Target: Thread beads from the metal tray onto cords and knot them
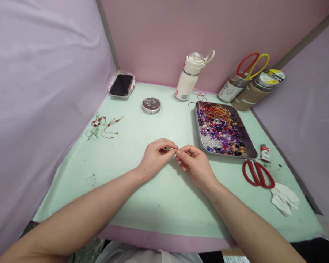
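Observation:
Above the middle of the pale green table, my left hand (159, 153) and my right hand (194, 160) meet at their fingertips. Both are closed in a pinch. Between the left thumb and fingers is a small pale, shiny piece (168, 148), mostly hidden, too small to name. My right thumb and forefinger pinch at its end, where something tiny and yellowish shows. Close to my right hand stands a metal tray (248, 148) of purple, black, orange and clear beads (224, 137) with tangled red and orange cord (218, 114).
Beaded cords (102, 126) lie at left. Behind are a phone (121, 85), a round spool (151, 105), a white bottle (186, 80), and a jar (230, 87) with scissors beside a brown jar (249, 95). At right are a small bottle (265, 153), red-handled scissors (258, 173) and a white glove (285, 198).

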`<state>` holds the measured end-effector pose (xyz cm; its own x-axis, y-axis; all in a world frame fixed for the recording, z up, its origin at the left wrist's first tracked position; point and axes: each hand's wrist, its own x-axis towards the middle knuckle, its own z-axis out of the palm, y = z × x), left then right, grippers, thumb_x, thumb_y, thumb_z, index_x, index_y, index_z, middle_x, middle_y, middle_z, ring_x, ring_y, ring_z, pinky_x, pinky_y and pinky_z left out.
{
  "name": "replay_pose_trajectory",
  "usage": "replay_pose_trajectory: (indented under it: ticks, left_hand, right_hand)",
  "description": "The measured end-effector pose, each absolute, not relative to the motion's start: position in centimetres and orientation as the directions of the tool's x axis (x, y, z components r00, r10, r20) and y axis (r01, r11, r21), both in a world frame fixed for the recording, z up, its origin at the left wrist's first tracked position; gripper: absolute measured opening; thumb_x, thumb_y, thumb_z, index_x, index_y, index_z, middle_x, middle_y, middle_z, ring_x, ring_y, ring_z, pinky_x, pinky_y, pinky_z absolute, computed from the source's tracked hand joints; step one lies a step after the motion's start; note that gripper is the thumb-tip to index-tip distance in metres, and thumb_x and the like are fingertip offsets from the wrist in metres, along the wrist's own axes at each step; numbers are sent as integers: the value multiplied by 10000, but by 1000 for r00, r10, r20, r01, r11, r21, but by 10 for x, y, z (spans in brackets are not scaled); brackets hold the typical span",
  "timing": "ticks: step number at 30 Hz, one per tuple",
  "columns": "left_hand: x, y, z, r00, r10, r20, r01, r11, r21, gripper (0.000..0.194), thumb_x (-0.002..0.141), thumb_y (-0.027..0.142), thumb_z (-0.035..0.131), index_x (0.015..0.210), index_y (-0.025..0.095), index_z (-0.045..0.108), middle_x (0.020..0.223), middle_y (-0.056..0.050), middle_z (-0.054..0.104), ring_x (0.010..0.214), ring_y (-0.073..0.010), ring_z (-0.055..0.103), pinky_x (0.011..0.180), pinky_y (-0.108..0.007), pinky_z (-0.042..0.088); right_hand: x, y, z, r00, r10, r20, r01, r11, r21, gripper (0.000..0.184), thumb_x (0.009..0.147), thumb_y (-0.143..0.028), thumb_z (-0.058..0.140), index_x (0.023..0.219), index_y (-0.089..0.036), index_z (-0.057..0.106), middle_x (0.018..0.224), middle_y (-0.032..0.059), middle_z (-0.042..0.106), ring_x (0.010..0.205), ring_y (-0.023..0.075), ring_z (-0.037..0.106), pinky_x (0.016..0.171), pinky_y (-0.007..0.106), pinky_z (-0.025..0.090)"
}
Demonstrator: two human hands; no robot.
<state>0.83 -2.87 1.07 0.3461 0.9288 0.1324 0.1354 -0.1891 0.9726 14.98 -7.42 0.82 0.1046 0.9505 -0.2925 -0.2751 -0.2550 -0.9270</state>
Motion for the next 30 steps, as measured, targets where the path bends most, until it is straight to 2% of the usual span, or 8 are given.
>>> replay_pose_trajectory:
  ticks: [4,8,12,16,19,25,30]
  left_hand:
    - [7,-28,13,409,899,156,118,-221,968,105,755,156,573,739,177,674,807,-45,686,759,-147,612,675,-262,464]
    - [7,-28,15,444,884,150,110,-220,969,120,760,166,568,739,181,685,806,-46,695,773,-154,621,699,-270,470]
    - [9,-29,15,445,893,61,115,-125,986,89,736,194,608,721,177,694,786,-41,698,740,-152,613,689,-272,469]
    - [8,-28,15,482,869,-110,136,50,989,82,719,223,641,719,177,709,781,-39,706,728,-152,607,697,-276,468]
    - [6,-26,13,506,839,-198,134,150,980,107,710,258,663,742,174,719,772,-42,705,708,-148,600,671,-272,463]
    - [5,-26,10,549,799,-247,109,224,968,118,690,266,683,740,169,728,755,-41,709,682,-142,604,662,-268,468]
    - [5,-26,17,585,771,-249,110,229,967,99,694,246,683,740,166,718,731,-31,685,650,-125,569,636,-258,450]
  right_hand:
    - [151,-73,12,102,944,-314,-311,-269,-912,302,623,-368,809,688,-176,584,574,-41,544,472,61,413,397,181,279]
    - [153,-74,13,115,953,-280,-312,-233,-921,302,623,-356,808,811,-205,628,610,-61,522,470,56,374,390,181,249]
    - [156,-75,10,156,970,-188,-240,-148,-959,211,669,-341,780,757,-194,656,690,-28,584,485,58,395,418,201,313]
    - [161,-73,13,203,967,-157,-298,-91,-950,155,711,-312,749,774,-211,650,647,-36,573,515,77,468,460,205,387]
    - [164,-72,18,238,957,-163,-344,-74,-936,163,690,-296,763,765,-208,649,714,-16,609,615,98,557,498,202,445]
    - [165,-73,24,215,958,-189,-372,-98,-923,169,676,-292,774,752,-207,649,740,-6,654,646,107,618,602,233,519]
    - [166,-72,21,282,944,-169,-295,-83,-952,174,692,-303,760,755,-193,641,757,8,658,656,117,618,592,236,505]
